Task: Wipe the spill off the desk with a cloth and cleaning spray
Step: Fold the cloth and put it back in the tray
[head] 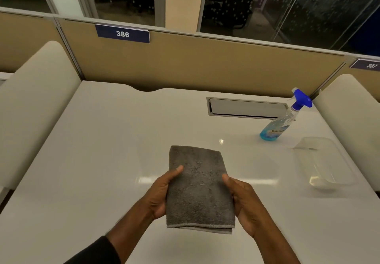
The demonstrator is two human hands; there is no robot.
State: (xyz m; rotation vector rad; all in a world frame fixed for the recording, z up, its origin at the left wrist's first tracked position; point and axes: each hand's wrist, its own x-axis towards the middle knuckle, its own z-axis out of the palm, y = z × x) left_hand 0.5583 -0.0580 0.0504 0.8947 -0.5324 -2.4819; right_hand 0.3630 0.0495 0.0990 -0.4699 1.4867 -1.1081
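Folded grey cloth (199, 189) held in both hands above the white desk (98, 150).

The left hand (162, 193) grips the cloth's left edge and the right hand (240, 200) its right edge, thumbs on top, fingers hidden beneath. The spray bottle (283, 119) with blue liquid stands at the far right, near a grey cable hatch (246, 108). A clear tub (322, 161) sits just nearer. No spill shows plainly; the glossy desk may hide it.
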